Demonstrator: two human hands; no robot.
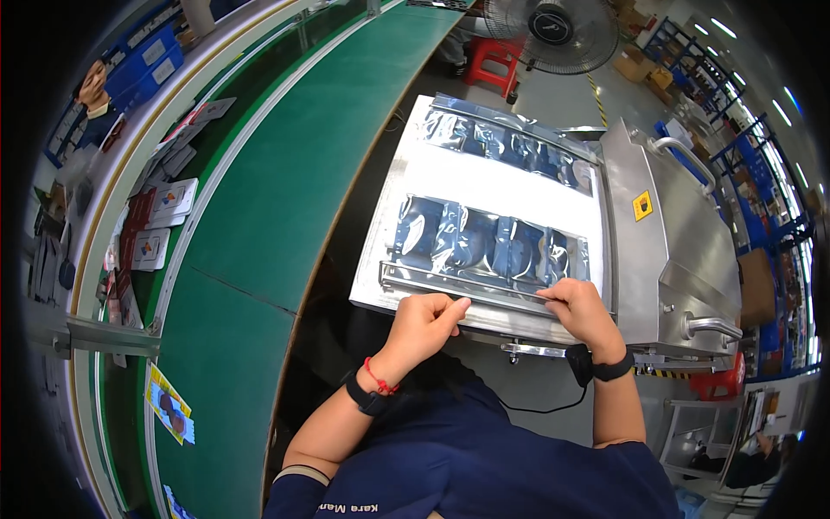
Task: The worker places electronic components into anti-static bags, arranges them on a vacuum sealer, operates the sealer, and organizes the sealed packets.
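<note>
Dark glossy plastic pouches point(471, 238) lie in a row on the white bed point(493, 180) of a steel machine, and a second row of pouches point(506, 143) lies along its far side. A thin metal bar point(458, 281) runs across the near ends of the front row. My right hand point(581, 311) pinches at the right part of this bar, fingertips by the pouch edges. My left hand point(428, 322) is closed at the bed's front edge, just below the bar; whatever its curled fingers hold, if anything, is hidden.
The machine's heavy steel lid point(670, 233) with curved handles stands at the right. A green conveyor belt point(259, 208) runs along my left, with printed packages point(169, 203) beyond it. A fan point(551, 26) and a red stool point(494, 67) stand behind. Another person point(93, 95) is at far left.
</note>
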